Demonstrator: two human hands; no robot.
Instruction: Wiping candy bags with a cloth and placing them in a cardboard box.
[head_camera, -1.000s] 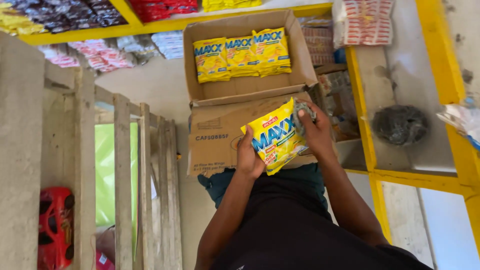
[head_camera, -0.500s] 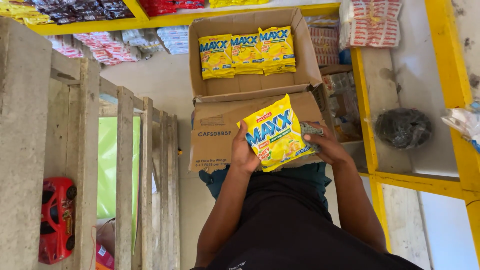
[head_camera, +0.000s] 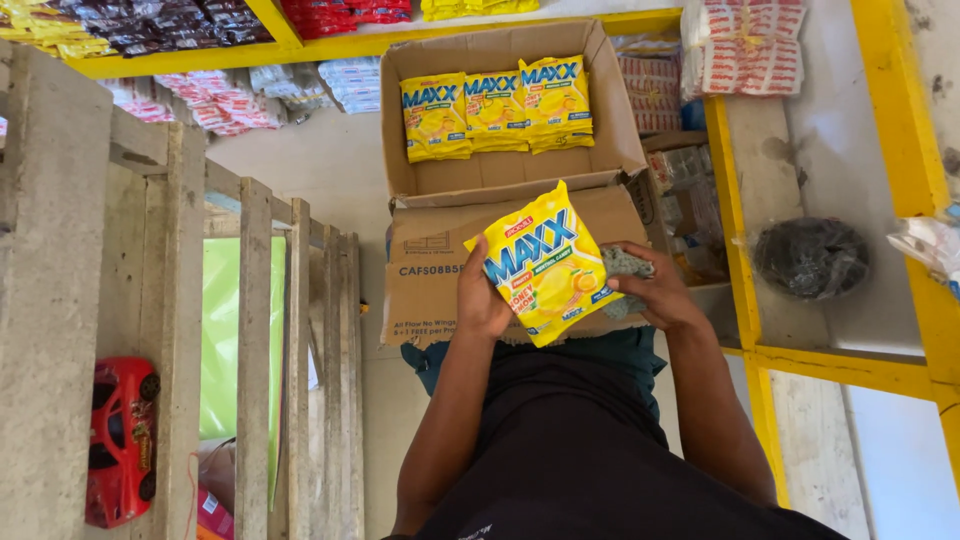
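— What does the left hand (head_camera: 482, 298) have?

— It grips the left edge of a yellow candy bag (head_camera: 548, 265), held tilted above the front flap of the open cardboard box (head_camera: 500, 180).

— And the right hand (head_camera: 655, 295)?

— It is closed around a grey cloth (head_camera: 625, 272) (crumpled, pressed against the bag's right edge).

— What lies in the box?

— Three matching yellow bags (head_camera: 495, 110) in a row along its far wall.

— Anything nearby?

— A red toy car (head_camera: 120, 440) low on the left behind the wooden slats (head_camera: 255, 340), and a dark bundled bag (head_camera: 810, 257) on the yellow-framed shelf (head_camera: 735, 220) to the right.
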